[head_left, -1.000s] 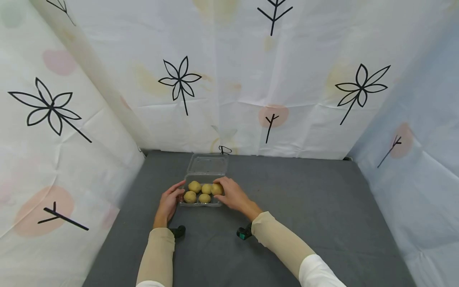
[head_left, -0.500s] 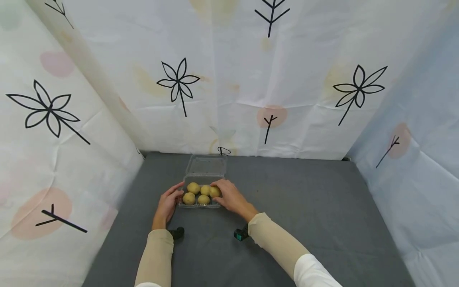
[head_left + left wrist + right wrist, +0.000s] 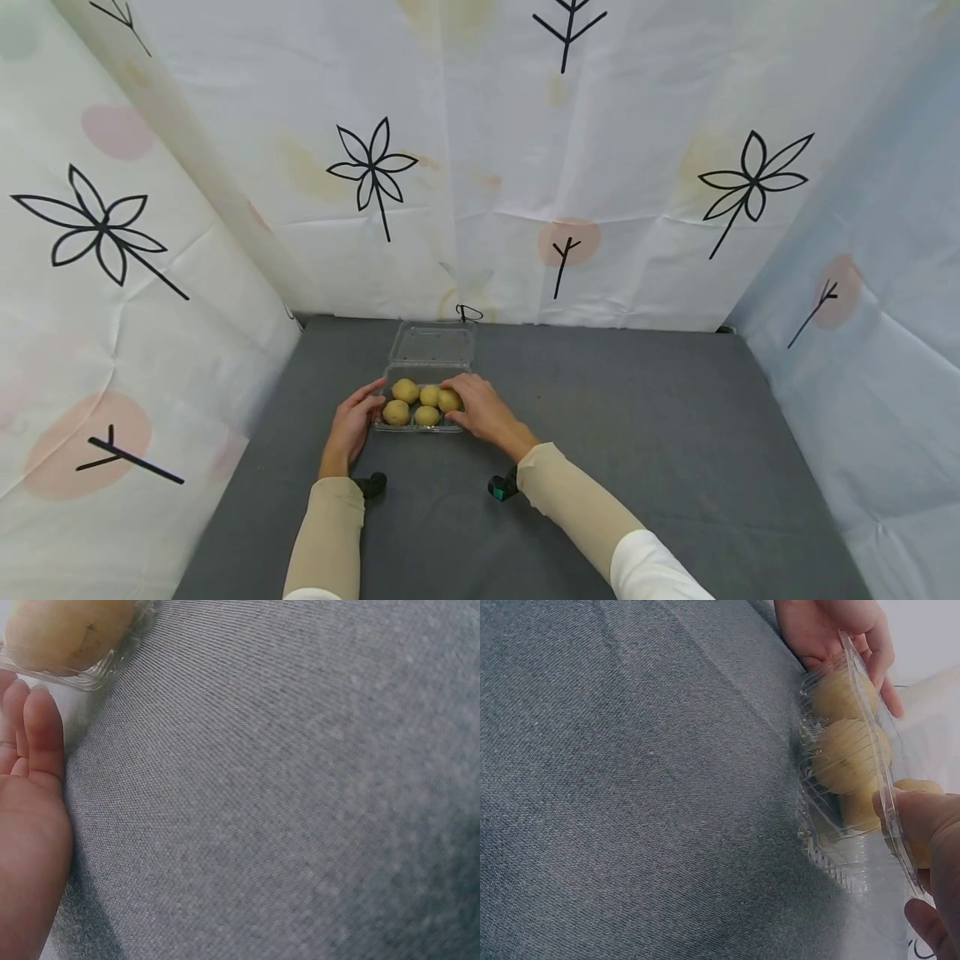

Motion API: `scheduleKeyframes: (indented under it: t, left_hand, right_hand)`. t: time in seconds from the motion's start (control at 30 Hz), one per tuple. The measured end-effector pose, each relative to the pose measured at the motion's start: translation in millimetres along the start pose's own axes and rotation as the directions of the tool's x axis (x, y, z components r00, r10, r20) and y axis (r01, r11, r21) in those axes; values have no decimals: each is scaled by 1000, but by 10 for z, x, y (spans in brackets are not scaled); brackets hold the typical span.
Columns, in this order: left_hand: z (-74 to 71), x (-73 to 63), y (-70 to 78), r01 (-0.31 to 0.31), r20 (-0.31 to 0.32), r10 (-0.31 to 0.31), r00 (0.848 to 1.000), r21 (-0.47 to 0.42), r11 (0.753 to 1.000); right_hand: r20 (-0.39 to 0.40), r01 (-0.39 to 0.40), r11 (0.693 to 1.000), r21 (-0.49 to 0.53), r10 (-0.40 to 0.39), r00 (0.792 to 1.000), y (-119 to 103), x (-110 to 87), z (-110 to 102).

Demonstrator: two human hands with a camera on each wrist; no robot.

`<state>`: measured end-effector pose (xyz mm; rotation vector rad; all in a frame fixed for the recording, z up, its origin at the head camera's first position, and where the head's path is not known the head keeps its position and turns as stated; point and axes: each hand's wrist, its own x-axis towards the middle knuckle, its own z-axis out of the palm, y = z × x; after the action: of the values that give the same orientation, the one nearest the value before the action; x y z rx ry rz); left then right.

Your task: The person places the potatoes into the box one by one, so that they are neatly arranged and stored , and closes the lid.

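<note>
In the head view a clear plastic clamshell container [image 3: 401, 429] lies on the grey cloth with its lid [image 3: 433, 343] folded back. Several yellowish potatoes [image 3: 406, 391] sit inside in two rows. My left hand [image 3: 350, 425] holds the container's left side, thumb and fingers at the rim. With thumb and fingers my right hand [image 3: 483, 408] pinches a potato [image 3: 451, 401] at the right end of the back row. The right wrist view shows that potato [image 3: 919, 787] above the rim, partly covered by the thumb. Another potato [image 3: 67, 634] shows near my left fingers in the left wrist view.
The grey cloth surface [image 3: 637, 433] extends in front of and to the right of the container. White patterned curtains [image 3: 510, 167] rise behind it and on both sides. A dark wrist device [image 3: 504, 486] hangs at my right wrist, another [image 3: 371, 486] at my left.
Both hands stay at the container, my right hand keeping hold of the same potato. Only a slight shift of the whole head view shows.
</note>
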<state>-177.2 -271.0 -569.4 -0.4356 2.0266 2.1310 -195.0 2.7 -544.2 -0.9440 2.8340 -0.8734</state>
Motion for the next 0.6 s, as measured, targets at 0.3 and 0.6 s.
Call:
scheduleKeyframes:
  t: [0.3,0.6]
  left_hand:
    - [-15,95,-149,-8,-21,9,1000,9,1000]
    - [-22,145,-228,-49,-33,50,998,30,998]
  right_hand:
    - [37,-15,1000,2,15,999,-11,-17,-17]
    - [45,-33,999,27,32,998,-5,-17,-14]
